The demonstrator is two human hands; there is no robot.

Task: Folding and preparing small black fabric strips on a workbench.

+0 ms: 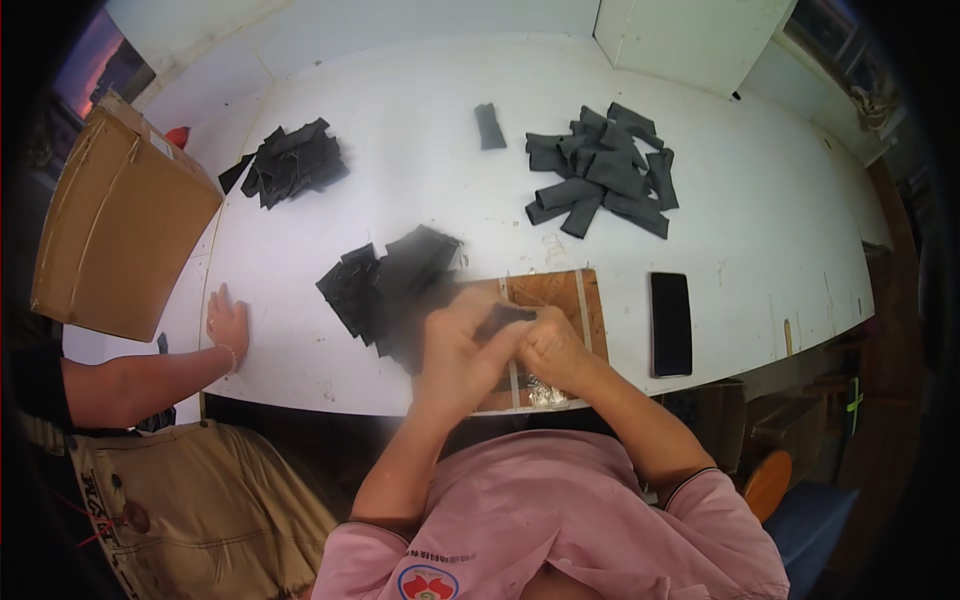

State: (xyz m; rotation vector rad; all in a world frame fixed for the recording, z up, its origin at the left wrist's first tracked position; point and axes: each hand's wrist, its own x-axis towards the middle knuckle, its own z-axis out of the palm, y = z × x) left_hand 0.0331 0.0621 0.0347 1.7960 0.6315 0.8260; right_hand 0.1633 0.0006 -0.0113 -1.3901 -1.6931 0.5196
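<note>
Both my hands meet over a brown board (550, 291) at the table's near edge. My left hand (462, 345) and my right hand (553, 347) are closed on one small piece of black fabric (507, 317), stretched between them. The fingertips are partly hidden and the image is hazy there. Just left of my left hand lies a heap of black fabric pieces (385, 280), some of it hidden behind that hand. Clear tape wrinkles show on the board's near part.
A pile of dark fabric tubes (610, 170) lies far right, with a single piece (489, 127) beside it. Another black pile (293, 165) is far left, near a cardboard box (130, 220). A phone (671, 325) lies right. Another person's hand (228, 322) rests on the table.
</note>
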